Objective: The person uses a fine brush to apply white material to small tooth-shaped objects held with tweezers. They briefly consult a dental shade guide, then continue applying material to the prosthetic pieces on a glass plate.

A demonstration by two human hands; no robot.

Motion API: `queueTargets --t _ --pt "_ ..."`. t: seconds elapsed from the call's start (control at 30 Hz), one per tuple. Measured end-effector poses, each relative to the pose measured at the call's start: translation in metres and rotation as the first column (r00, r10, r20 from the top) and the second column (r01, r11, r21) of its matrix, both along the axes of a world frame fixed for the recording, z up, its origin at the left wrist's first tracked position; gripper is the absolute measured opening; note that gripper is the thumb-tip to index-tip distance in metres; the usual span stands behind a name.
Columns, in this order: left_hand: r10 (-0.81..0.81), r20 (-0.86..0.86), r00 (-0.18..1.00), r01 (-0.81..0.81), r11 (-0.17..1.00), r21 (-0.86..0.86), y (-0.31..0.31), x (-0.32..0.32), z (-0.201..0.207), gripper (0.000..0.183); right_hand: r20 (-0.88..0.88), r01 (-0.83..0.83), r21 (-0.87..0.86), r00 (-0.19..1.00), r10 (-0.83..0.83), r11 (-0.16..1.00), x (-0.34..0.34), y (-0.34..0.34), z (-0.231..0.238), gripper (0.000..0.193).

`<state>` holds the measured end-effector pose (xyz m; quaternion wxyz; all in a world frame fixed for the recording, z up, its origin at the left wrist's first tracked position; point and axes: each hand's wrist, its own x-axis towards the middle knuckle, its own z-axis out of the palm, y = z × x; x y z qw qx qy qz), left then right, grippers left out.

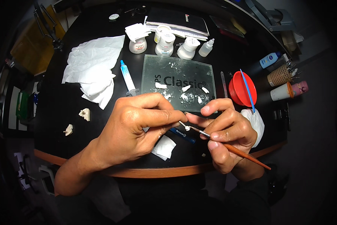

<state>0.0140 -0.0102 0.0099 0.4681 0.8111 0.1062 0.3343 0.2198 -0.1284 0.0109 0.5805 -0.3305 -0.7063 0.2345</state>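
Over the desk (192, 159) | left grip (136, 122) pinches thin pin (182, 123), seemingly bearing white piece (187, 128) | right grip (231, 131) pinches wooden-handled brush (240, 152)

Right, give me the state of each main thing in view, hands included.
Left hand: pinching a stick
Right hand: gripping the brush
Brush: held, tip at a white lump
Slab: flat, smeared white
Jars: upright
Dropper bottle: upright
Syringe: lying down
Red bowl: upright, blue strip across it
Notebook: closed
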Motion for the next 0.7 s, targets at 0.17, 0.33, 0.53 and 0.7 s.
queueTargets --t 0.17,0.33,0.53,0.7 --pt "-0.008 -0.009 1.000 0.008 1.000 -0.001 0.0000 0.0003 0.0002 0.027 -0.083 0.079 0.040 0.994 -0.075 0.996 -0.0018 -0.0010 -0.0040 0.016" --pt "0.005 -0.007 1.000 -0.004 0.999 0.044 -0.0001 0.0003 0.0001 0.023 -0.080 0.094 0.029 0.993 -0.092 0.995 -0.0045 -0.0007 -0.0036 0.016" --pt "0.019 -0.012 1.000 -0.018 0.999 0.051 -0.0004 0.0010 -0.0011 0.022 -0.038 0.066 -0.015 0.997 -0.067 0.998 -0.0038 -0.0005 -0.0044 0.019" --pt "0.021 -0.015 1.000 -0.020 0.997 0.070 -0.0001 0.0006 -0.0016 0.023 -0.051 0.099 0.005 0.994 -0.098 0.995 -0.0040 0.0007 -0.0041 0.015"
